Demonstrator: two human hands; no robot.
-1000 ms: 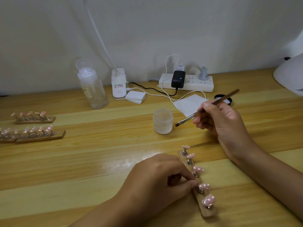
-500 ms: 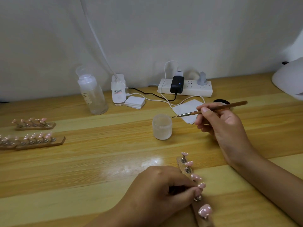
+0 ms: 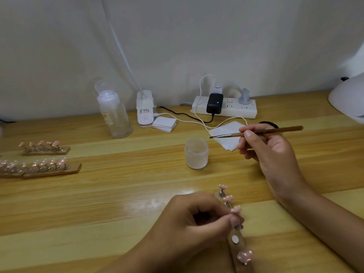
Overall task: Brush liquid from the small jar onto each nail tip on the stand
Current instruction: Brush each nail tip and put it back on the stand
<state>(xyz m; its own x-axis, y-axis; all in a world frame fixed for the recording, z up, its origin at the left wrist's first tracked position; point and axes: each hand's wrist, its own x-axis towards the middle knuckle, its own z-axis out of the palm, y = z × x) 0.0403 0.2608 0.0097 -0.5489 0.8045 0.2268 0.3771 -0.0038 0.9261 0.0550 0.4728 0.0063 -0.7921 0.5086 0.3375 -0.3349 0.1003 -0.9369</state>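
Note:
A wooden stand [image 3: 239,251] with pink nail tips [image 3: 244,256] on metal pegs lies at the near edge of the table. My left hand [image 3: 189,227] pinches one pink nail tip [image 3: 235,218] on its peg, lifted just off the stand, and a bare white dot [image 3: 234,239] shows where it sat. My right hand [image 3: 269,154] holds a thin brown brush [image 3: 275,132] almost level, with its bristles a little above and to the right of the small frosted jar [image 3: 196,153], which stands open.
Two more stands of pink tips [image 3: 45,148] lie at the far left. At the back stand a clear bottle [image 3: 115,117], a small white device [image 3: 145,109], a stack of white pads [image 3: 164,124], a power strip [image 3: 224,109] with cables and a white wipe [image 3: 226,134]. A white lamp [image 3: 348,97] sits far right.
My left hand has lifted one nail tip off the stand, baring a white dot. The brush swung from tilted down to almost level, close above the jar.

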